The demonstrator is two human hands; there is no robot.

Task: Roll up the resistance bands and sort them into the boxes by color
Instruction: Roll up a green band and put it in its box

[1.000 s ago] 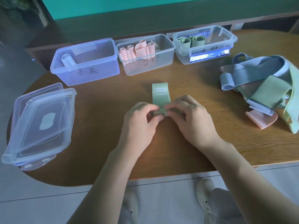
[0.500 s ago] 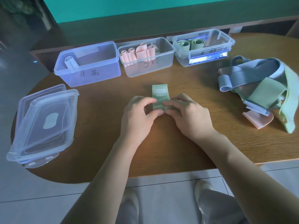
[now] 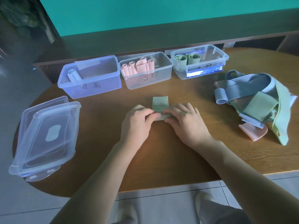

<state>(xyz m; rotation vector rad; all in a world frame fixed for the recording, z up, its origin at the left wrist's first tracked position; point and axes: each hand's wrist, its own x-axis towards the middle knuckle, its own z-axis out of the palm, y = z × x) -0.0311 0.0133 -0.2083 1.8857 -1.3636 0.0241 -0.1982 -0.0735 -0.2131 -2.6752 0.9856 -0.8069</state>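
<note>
- Green band [image 3: 160,103] sits mid-frame on the table [image 3: 161,151], partly rolled; the flat tail runs away from me toward the boxes, with the rolled end under my fingertips.
- My left hand [image 3: 137,122] and right hand [image 3: 186,122] both pinch the roll from either end, fingers curled onto it, thumbs tucked under. Narrow grip, holding the band.
- To do this step well, I'd keep both ends of the roll level so it doesn't cone out, and walk the fingers forward in small turns.
- Keep light tension on the tail; I judge the material springy, so a slack roll would loosen once released.
- Only a short tail shows, so I reckon a few more turns finish it.
- Don't let go before the drop: pinch across the roll so the free end stays trapped.
- Target is the green box [image 3: 200,62], upper right of centre, already holding two green rolls.
- Pink box [image 3: 145,70] is at upper centre and blue box [image 3: 90,76] at upper left; neither is for this one.
- Unsorted pile [image 3: 258,102] lies at right, well apart from my hands; blue, green and pink bands tangled.
- Stacked lids [image 3: 45,136] sit at left, out of the way.
</note>
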